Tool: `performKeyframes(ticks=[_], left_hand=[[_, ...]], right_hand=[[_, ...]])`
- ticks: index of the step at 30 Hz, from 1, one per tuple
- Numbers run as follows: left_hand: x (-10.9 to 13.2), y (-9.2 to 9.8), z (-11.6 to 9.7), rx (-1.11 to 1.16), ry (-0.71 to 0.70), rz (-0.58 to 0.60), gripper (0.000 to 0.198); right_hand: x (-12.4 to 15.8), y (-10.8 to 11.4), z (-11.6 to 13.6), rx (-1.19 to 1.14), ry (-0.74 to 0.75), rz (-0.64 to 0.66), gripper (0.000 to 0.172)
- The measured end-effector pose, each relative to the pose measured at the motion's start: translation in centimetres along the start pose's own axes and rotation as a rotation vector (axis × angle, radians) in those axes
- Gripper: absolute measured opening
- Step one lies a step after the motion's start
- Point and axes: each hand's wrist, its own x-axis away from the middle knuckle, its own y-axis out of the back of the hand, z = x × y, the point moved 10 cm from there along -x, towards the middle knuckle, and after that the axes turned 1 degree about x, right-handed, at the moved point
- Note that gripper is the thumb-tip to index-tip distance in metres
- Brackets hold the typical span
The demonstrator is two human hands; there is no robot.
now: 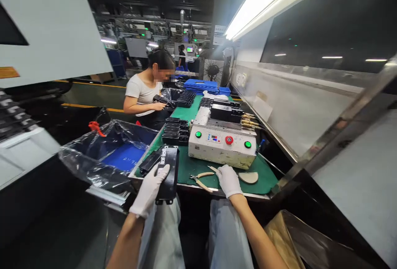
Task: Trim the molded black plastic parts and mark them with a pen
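My left hand (150, 190), in a white glove, is closed around a black rectangular plastic part (170, 174) held upright at the near edge of the green mat (186, 167). My right hand (228, 180), also gloved, rests on the mat with its fingers curled at the handles of small cutting pliers (201, 180). Just beyond it stands a white machine (221, 145) with two green buttons and a red one. Whether the right fingers grip the pliers is unclear.
A blue bin lined with clear plastic (108, 155) sits to my left. Stacks of black parts (176, 131) lie behind my left hand. A co-worker (145, 91) works further along the bench. A tan pad (248, 177) lies at right. A bag-lined box (297, 240) sits lower right.
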Motion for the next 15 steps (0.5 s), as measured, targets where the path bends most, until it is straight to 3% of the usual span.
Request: performKeyframes(ticks=[3, 6, 10, 13, 15], left_hand=[[2.7, 0.7, 1.2, 0.266, 0.050, -0.102, 0.071], [3.8, 0.9, 1.0, 0.295, 0.005, -0.159, 0.071], [4.5, 1.1, 0.8, 0.327, -0.011, -0.178, 0.074], [5.6, 1.1, 2.1, 0.430, 0.020, -0.205, 0.072], [6.6, 1.2, 3.7, 0.523, 0.048, -0.286, 0.070]], right_hand=[[-1.2, -1.1, 0.1, 0.074, -0.080, 0.091, 0.018], [-1.9, -1.5, 0.0, 0.105, -0.075, 0.149, 0.017], [-1.9, -1.2, -0.1, 0.055, -0.004, 0.151, 0.031], [0.7, 0.9, 0.4, -0.098, -0.009, 0.057, 0.035], [4.1, 3.0, 2.6, -0.324, 0.023, -0.009, 0.032]])
